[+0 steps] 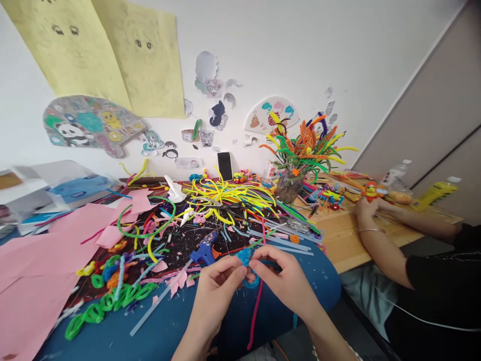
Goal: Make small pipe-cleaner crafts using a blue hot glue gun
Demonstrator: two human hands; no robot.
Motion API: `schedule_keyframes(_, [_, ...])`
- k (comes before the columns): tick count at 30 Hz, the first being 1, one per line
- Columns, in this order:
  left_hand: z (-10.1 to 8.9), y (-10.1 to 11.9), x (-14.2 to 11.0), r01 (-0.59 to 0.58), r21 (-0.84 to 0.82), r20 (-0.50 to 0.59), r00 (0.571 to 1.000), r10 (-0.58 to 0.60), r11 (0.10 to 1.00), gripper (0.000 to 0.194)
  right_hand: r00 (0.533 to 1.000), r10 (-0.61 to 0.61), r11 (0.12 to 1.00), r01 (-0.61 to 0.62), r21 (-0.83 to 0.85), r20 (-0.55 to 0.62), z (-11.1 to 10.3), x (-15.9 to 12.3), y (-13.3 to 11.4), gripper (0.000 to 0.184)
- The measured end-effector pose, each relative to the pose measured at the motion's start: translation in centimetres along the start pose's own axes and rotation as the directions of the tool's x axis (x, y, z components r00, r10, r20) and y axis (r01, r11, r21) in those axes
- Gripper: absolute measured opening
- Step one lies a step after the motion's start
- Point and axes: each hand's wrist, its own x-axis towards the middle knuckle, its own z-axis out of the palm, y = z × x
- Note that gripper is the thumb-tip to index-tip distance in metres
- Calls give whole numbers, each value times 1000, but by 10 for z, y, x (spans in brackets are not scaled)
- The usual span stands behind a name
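Between my two hands is a blue pipe cleaner (244, 256), bent into a small bunched shape with a loop hanging below. The thumb and fingers of my left hand (221, 283) pinch it from the left. From the right, my right hand (283, 273) grips it with thumb and forefinger. Just beyond my left hand lies a blue glue gun (205, 250), a long translucent glue stick (160, 305) reaching from its rear. A magenta pipe cleaner (256, 313) hangs over the table edge below my hands.
Yellow pipe cleaners (233, 195) heap at the back near scissors (216, 204). Pink paper (48, 250) covers the left, beside green coils (108, 301). A vase (289, 186) holds pipe-cleaner flowers. At right, a co-worker's hands (366, 208) hold a small orange-red figure (371, 190), near bottles (438, 194).
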Motion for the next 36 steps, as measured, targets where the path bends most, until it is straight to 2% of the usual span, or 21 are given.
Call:
schedule_keyframes(5, [-1,0,0,-64,30,-6,998,64,997,15,998,-53,998,54,-39,38,-3,0,-4,14])
schedule_keyframes(9, [-2,-7,-4,-37,-90,-68,997,31,995,12,999,-39,998,37,47,28,0,-5,-5,17])
schedule_keyframes(14, [2,-28,-20,-45,-226,-188,982,2,973,15,992,90,981,-73,180,-85,24,-20,2,17])
schedule_keyframes(18, [6,-41,-32,-40,-293,-314,948,-57,955,17,980,186,942,-159,295,-66,48,-29,7,26])
schedule_keyframes(24, [2,-49,-41,-55,-268,-453,888,-75,962,22,974,222,922,-195,336,-44,68,-31,7,32])
schedule_keyframes(27, [2,-49,-42,-56,-280,-517,850,-102,958,22,962,269,913,-237,333,-53,76,-35,7,31])
schedule_keyframes(30, [1,-47,-43,-60,-292,-533,839,-110,955,23,952,296,924,-263,279,-81,82,-38,10,32])
schedule_keyframes(33, [-3,-45,-46,-64,-277,-548,830,-103,959,28,974,209,970,-195,148,-88,85,-40,14,36])
schedule_keyframes(36, [-8,-44,-50,-51,-291,-560,819,-127,955,30,994,110,992,-110,61,3,85,-41,18,38])
